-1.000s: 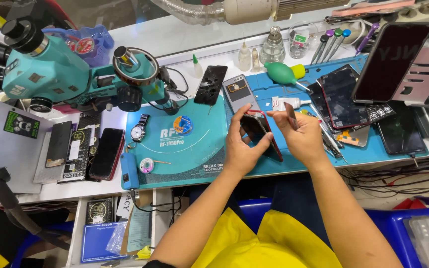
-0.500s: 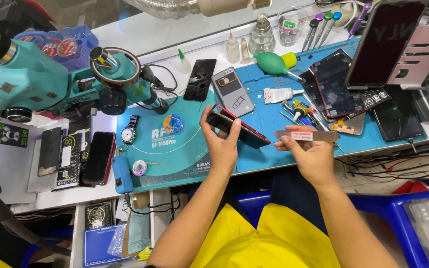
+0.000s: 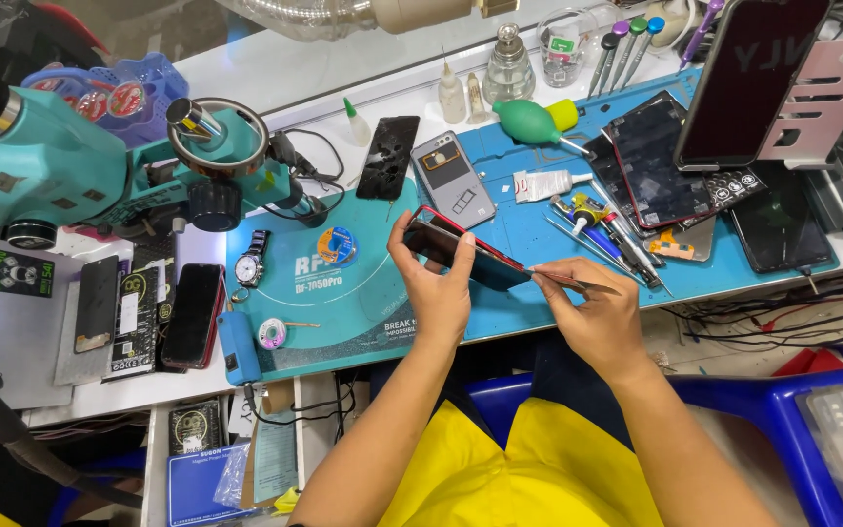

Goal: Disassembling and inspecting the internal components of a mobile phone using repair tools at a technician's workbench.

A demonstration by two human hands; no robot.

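Observation:
My left hand [image 3: 438, 283] grips a red-framed smartphone [image 3: 465, 252], holding it tilted on its long edge above the blue work mat [image 3: 363, 322]. My right hand [image 3: 592, 312] pinches a thin flat metal prying tool [image 3: 563, 279], and its tip touches the phone's right end at the frame seam. Both forearms come up from the bottom of the head view over a yellow shirt.
A teal microscope [image 3: 100, 176] stands at the left. Phones [image 3: 192, 314] lie by it, a grey phone back [image 3: 453, 179] and a dark screen [image 3: 387, 156] behind. Tweezers and screwdrivers [image 3: 602, 229], a glue tube [image 3: 553, 183], a green blower [image 3: 531, 122] and loose screens [image 3: 656, 176] sit to the right.
My right hand, which held a flat piece out to the right, has come back to the phone's end with the thin tool. The left hand keeps the phone raised.

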